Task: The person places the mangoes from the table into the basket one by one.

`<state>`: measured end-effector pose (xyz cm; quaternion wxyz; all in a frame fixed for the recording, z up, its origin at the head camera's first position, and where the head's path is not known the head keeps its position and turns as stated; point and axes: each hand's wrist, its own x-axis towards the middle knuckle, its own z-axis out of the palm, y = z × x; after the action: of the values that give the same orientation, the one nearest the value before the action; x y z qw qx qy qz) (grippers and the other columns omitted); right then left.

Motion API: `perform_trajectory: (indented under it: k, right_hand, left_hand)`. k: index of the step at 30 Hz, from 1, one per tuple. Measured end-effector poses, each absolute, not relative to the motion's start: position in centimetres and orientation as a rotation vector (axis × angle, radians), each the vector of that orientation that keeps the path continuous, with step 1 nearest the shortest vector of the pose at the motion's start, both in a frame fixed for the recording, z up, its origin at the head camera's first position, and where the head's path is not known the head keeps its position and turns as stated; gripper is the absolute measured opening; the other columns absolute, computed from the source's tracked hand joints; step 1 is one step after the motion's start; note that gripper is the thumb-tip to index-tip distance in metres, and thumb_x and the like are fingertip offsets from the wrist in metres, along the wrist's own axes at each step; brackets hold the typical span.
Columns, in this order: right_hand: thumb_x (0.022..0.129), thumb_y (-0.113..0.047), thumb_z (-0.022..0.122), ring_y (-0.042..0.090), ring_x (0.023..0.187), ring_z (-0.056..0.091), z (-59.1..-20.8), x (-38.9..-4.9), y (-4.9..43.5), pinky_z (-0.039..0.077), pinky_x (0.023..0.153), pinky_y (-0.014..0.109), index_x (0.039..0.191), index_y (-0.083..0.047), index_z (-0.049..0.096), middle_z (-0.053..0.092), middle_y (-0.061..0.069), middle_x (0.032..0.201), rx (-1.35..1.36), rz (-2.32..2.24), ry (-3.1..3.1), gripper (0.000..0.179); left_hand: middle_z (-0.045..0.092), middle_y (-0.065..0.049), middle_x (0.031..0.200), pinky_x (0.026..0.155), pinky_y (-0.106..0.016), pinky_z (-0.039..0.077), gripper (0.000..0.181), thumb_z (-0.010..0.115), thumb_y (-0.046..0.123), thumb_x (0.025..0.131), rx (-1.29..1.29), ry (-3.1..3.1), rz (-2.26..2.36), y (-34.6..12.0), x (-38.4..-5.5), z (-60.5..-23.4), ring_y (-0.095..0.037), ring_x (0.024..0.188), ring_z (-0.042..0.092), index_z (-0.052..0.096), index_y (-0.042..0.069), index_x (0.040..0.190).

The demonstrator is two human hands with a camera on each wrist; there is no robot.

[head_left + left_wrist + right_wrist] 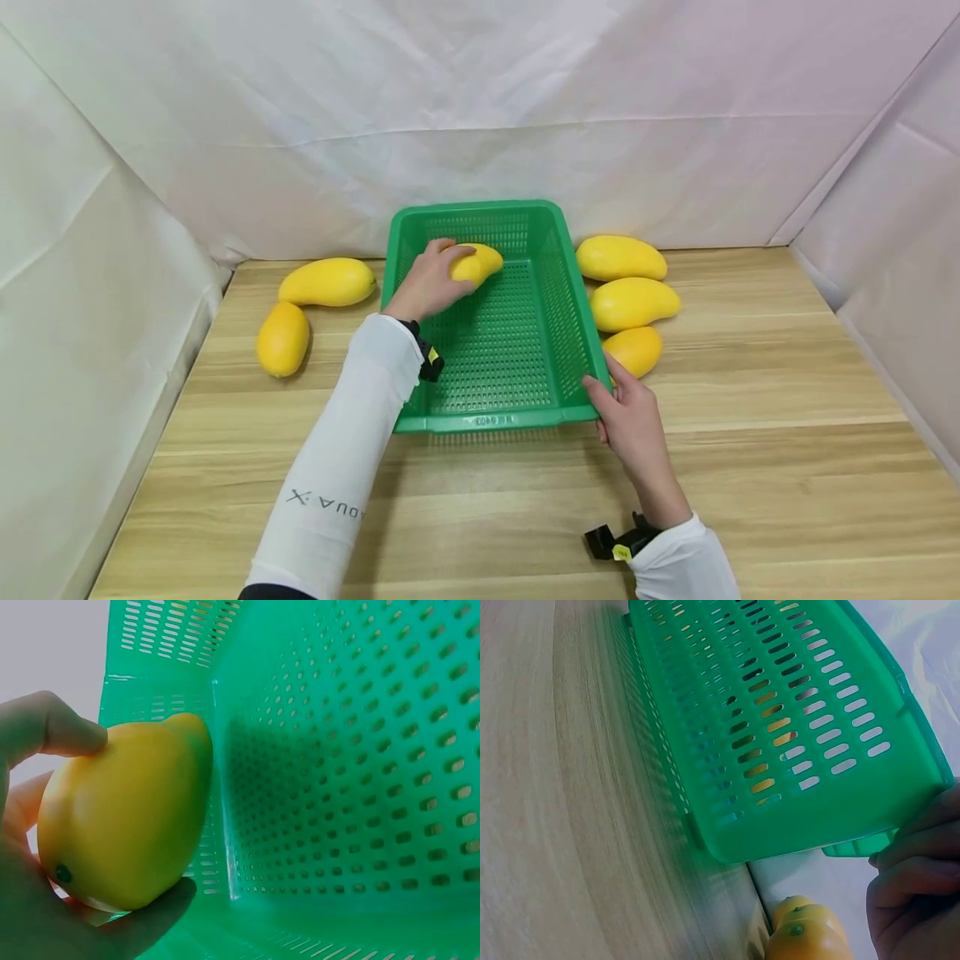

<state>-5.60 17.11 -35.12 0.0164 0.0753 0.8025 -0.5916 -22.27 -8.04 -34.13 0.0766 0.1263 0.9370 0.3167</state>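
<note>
A green perforated plastic basket (491, 350) stands at the middle of the wooden table. Inside its far left part, my left hand (433, 282) holds a yellow mango (480, 262), thumb on one side and fingers round the other. The left wrist view shows this mango (135, 810) close to the basket's wall and floor. My right hand (633, 417) grips the basket's rim at the near right corner, thumb on top. In the right wrist view the fingers (922, 877) curl at the rim, partly cut off by the frame edge.
Right of the basket lie three mangoes, a far one (621, 257), a middle one (633, 303) and a near one (636, 350) beside my right hand. Two more, one lengthwise (327, 282) and one upright (283, 339), lie to the left. White cloth (480, 167) walls the table.
</note>
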Motion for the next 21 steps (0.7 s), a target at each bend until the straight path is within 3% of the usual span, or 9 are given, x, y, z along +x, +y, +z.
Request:
perform_trajectory:
  k: [10, 18, 21]
  right_hand:
    - [0.09, -0.017, 0.053, 0.01, 0.03, 0.038, -35.18, -5.59, 17.26, 0.034, 0.032, 0.025, 0.134, -0.011, 0.04, 0.048, 0.013, 0.048, 0.25, -1.851, 2.478, 0.047]
    - [0.089, -0.017, 0.053, 0.01, 0.03, 0.038, -35.11, -5.61, 17.18, 0.033, 0.032, 0.025, 0.134, -0.012, 0.041, 0.047, 0.023, 0.051, 0.246, -1.849, 2.485, 0.046]
    - [0.089, -0.017, 0.053, 0.01, 0.03, 0.038, -35.2, -5.64, 17.18, 0.033, 0.032, 0.025, 0.134, -0.012, 0.041, 0.047, 0.021, 0.05, 0.241, -1.847, 2.488, 0.046]
  left_hand:
    - [0.023, -0.008, 0.14, 0.085, -0.043, 0.037, 0.054, 0.057, 0.028, 0.082, 0.388, 2.796, 0.844, -8.03, -22.69, -34.47, -0.034, 0.117, 0.03, 0.042, 0.023, 0.133]
    - [0.009, -0.011, 0.145, 0.09, -0.043, 0.036, 0.076, 0.064, 0.017, 0.079, 0.327, 2.858, 0.63, -7.97, -22.93, -34.83, -0.033, 0.128, 0.016, 0.022, 0.021, 0.142]
    - [0.007, -0.012, 0.145, 0.09, -0.043, 0.036, 0.077, 0.064, 0.015, 0.08, 0.32, 2.855, 0.587, -7.95, -22.87, -34.87, -0.033, 0.129, 0.014, 0.02, 0.018, 0.143]
